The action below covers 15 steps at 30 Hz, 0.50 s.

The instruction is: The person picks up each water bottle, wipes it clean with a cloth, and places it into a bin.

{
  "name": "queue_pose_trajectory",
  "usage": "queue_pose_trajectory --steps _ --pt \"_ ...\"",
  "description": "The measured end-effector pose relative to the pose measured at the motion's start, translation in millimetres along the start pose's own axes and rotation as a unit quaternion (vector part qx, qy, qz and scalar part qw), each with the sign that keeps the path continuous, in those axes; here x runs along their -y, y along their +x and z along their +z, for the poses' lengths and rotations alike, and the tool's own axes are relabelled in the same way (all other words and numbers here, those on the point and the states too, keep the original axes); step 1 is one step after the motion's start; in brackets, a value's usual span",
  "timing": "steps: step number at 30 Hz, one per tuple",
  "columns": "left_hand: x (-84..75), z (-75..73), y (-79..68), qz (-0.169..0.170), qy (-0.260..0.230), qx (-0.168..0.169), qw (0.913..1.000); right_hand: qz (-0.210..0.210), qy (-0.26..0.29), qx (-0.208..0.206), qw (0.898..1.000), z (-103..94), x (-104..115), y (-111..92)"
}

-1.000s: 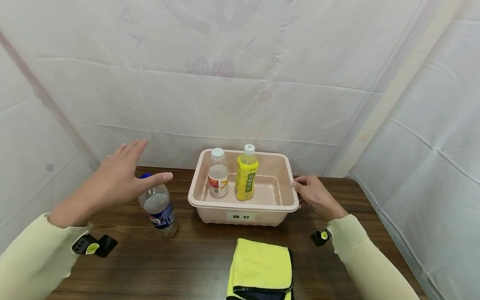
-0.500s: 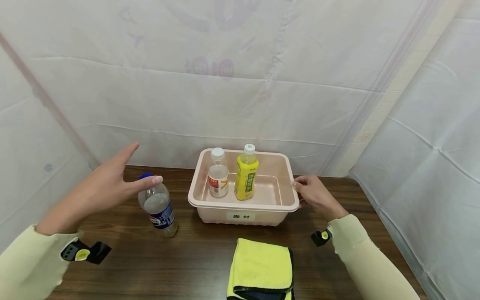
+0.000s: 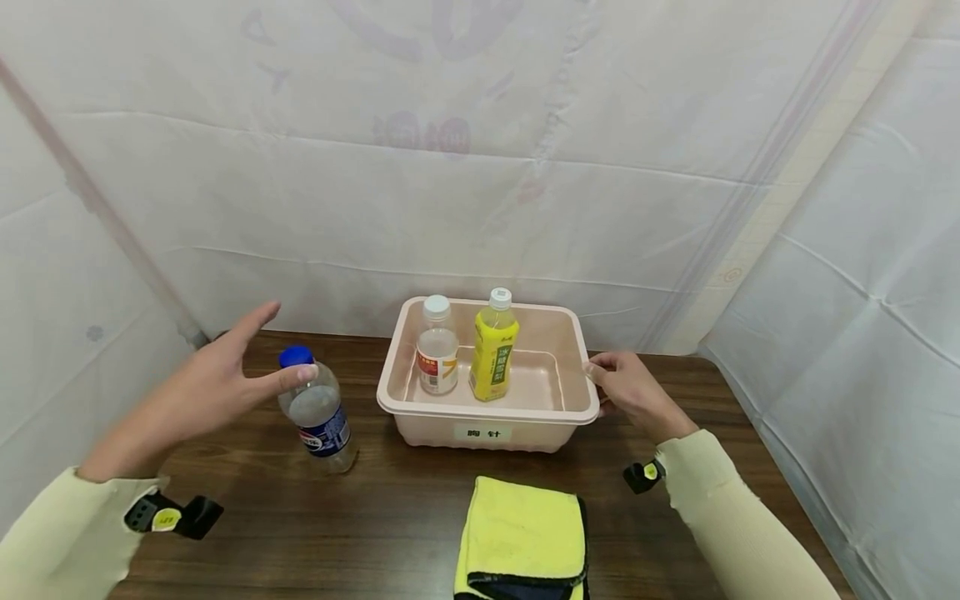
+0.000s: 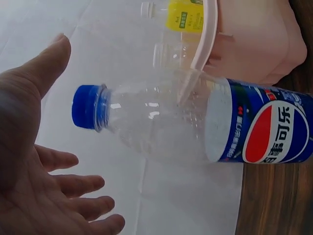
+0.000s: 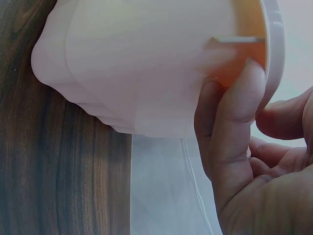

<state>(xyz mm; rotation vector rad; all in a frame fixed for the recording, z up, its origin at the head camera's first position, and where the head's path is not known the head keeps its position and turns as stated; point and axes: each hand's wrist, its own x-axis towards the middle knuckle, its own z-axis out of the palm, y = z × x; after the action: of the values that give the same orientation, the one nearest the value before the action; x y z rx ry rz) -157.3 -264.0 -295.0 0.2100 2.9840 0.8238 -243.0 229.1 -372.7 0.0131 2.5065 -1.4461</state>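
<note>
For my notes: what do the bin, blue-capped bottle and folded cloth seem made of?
Bin: probably moulded plastic, satin, thin-walled with rounded corners. Blue-capped bottle: likely clear plastic, glossy, see-through with bright highlights. Folded cloth: matte fabric, perhaps microfibre, with dark edging.

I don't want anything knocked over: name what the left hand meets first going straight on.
Probably the blue cap of the cola bottle, which the left wrist view shows ahead of the left hand; how far ahead is unclear.

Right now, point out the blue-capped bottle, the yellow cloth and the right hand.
Blue-capped bottle (image 3: 324, 431): head view, on its blue label.
Yellow cloth (image 3: 525, 531): head view, on its folded top.
Right hand (image 3: 630, 387): head view, on the back of it.
</note>
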Motion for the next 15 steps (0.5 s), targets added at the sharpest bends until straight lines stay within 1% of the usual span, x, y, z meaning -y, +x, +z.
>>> queue_pose_trajectory --steps 6,11,15 --pt "8.1 4.0 1.2 0.019 -0.026 -0.007 0.9994 0.004 -0.003 -0.003 1.0 -0.3 0 0" --pt "16.4 8.1 0.6 0.037 -0.06 -0.006 0.9975 0.004 -0.003 0.0 1.0 -0.4 0 -1" --pt "22.4 12.4 -0.8 0.04 -0.078 -0.001 0.9961 0.004 -0.005 0.003 1.0 -0.4 0 -1"
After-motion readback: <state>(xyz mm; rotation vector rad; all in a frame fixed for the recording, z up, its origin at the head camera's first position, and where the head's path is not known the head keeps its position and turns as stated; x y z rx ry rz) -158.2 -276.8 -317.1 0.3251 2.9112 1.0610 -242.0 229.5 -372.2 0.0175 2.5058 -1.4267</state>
